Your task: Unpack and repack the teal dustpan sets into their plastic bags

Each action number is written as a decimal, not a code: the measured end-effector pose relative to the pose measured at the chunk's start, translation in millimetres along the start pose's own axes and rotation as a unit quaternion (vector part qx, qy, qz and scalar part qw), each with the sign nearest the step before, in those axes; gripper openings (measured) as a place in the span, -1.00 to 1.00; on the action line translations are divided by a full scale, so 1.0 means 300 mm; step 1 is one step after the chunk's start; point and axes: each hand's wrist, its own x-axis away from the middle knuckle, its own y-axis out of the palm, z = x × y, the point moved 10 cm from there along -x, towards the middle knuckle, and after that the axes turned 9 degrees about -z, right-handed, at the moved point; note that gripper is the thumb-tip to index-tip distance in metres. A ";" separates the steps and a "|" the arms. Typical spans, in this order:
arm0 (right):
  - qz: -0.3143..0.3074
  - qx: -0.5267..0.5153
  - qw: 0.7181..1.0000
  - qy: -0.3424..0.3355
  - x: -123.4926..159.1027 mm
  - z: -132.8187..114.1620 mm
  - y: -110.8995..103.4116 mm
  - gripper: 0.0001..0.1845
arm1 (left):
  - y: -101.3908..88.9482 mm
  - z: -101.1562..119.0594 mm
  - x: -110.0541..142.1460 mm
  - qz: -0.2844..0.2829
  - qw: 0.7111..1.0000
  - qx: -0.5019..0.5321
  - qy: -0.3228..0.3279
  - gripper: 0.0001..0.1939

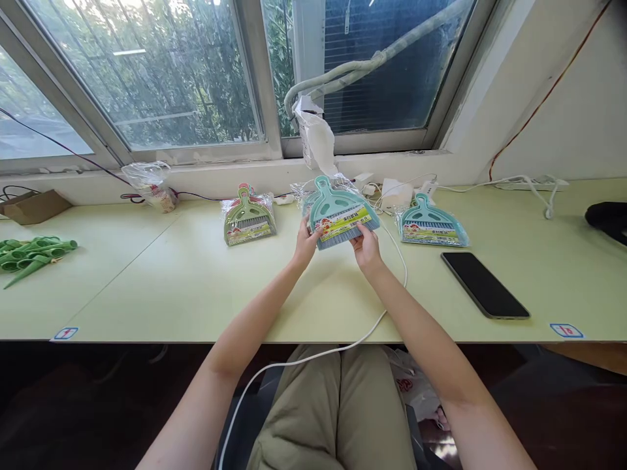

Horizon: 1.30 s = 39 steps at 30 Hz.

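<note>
From here, the left hand (306, 244) and right hand (366, 249) grip a turquoise dustpan set (335, 202), mid-handling, at twelve o'clock; a green set (247, 222) at eleven and blue set (429, 222) at one lie wrapped, unheld.

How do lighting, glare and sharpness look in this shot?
Head view: daylight bleaches patches of the window, crossed by pale streaks, probably reflections; head view: the floor sinks near black; head view: left hand and right hand look fairly sharp, but the small print on the dustpan-and-brush set they hold is fuzzy.
</note>
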 end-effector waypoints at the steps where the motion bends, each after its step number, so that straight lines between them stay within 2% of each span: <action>1: 0.009 -0.002 1.000 0.002 0.000 0.001 -0.006 -0.82 | 0.004 -0.001 0.000 -0.002 1.000 0.006 0.007 -0.32; 5: 0.011 -0.026 1.000 0.012 -0.003 0.007 -0.009 -0.84 | 0.005 0.003 0.007 0.016 0.999 0.023 0.030 -0.34; 10: -0.023 -0.043 0.998 0.032 0.003 0.016 0.017 -0.85 | -0.020 0.011 0.022 0.065 0.996 0.016 0.055 -0.41; 20: 0.004 -0.063 0.996 0.056 -0.001 0.033 -0.004 -0.83 | -0.003 0.029 0.027 0.052 0.995 -0.001 0.080 -0.42; 26: -0.050 -0.038 0.997 0.034 -0.001 0.022 0.031 -0.86 | -0.021 0.028 0.028 0.070 0.994 -0.006 0.081 -0.42; 31: -0.116 -0.002 0.992 0.044 0.016 0.028 0.086 -0.76 | -0.039 0.037 0.043 0.092 0.993 -0.003 0.078 -0.40; 35: -0.115 -0.005 0.993 0.012 0.022 -0.002 0.094 -0.71 | 0.006 0.049 0.066 0.062 0.996 0.016 0.069 -0.31; 39: -0.088 -0.011 0.996 -0.014 0.010 -0.041 0.069 -0.68 | 0.075 0.025 0.073 0.007 0.998 0.054 0.020 -0.30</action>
